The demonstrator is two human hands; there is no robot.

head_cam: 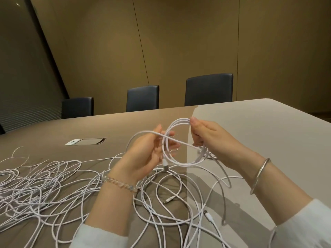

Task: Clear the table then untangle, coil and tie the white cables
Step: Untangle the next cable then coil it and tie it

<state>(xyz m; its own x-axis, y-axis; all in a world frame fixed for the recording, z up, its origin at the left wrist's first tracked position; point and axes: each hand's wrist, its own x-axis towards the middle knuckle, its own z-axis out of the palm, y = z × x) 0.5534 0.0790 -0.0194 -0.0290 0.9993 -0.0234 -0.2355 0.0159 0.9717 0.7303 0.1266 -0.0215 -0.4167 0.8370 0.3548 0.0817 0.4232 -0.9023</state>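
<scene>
Right hand (206, 135): grip clenched round the gathered turns of a white coil (180, 142), thumb on top at the far edge of the loop, fingers curled beneath at its right side. Held clear above the bench (250, 126), loop roughly upright and facing the wearer, wrist bent inward, forearm rising from the near right with a metal bangle (259, 174) on it.

Left hand (148, 154): palm turned up, fingers loosely curled round a free strand of the same cable that crosses the coil; exact pinch hard to tell. Plug end (165, 165) hanging just below the fingers. Beaded bracelet (120, 183) at the wrist, forearm coming in from the near left.

Step in hand, by judgement: coiling one cable, several turns already made, tie not yet done. Next move likely calls for feeding the remaining strand round into the right-hand grip while keeping the turns together, then wrapping the tail across the bundle.

Beneath and to the left: loose white cables (44, 185) lying tangled on the bench, still to be sorted. Farther off, a flush panel (86, 141) in the bench top and three dark chairs (208, 90) at the far edge.
</scene>
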